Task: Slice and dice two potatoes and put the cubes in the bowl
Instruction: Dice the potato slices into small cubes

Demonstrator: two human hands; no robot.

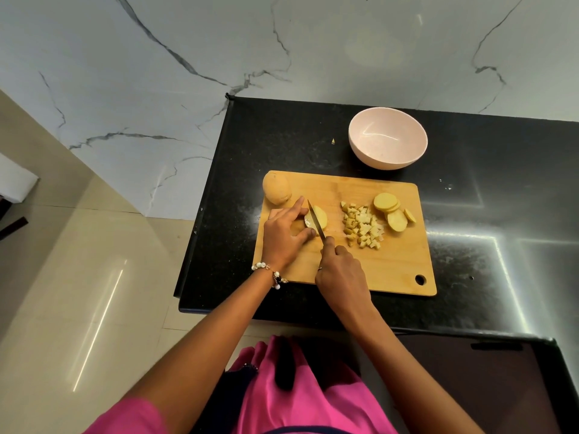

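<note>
A wooden cutting board (376, 264) lies on the black counter. My left hand (283, 234) holds a cut potato piece (319, 218) on the board, thumb and fingers curled round it. My right hand (340, 270) grips a knife (315, 221) whose blade stands on that piece. A whole potato (275, 187) sits at the board's far left corner. A pile of potato cubes (363, 227) lies in the board's middle, with several round slices (391, 209) to its right. The pink bowl (387, 137) stands beyond the board with nothing in it.
The black counter (485, 245) ends just left of the board and at its near edge; tiled floor lies below on the left. A tiny potato scrap (333, 140) sits left of the bowl. A marble wall rises behind the counter.
</note>
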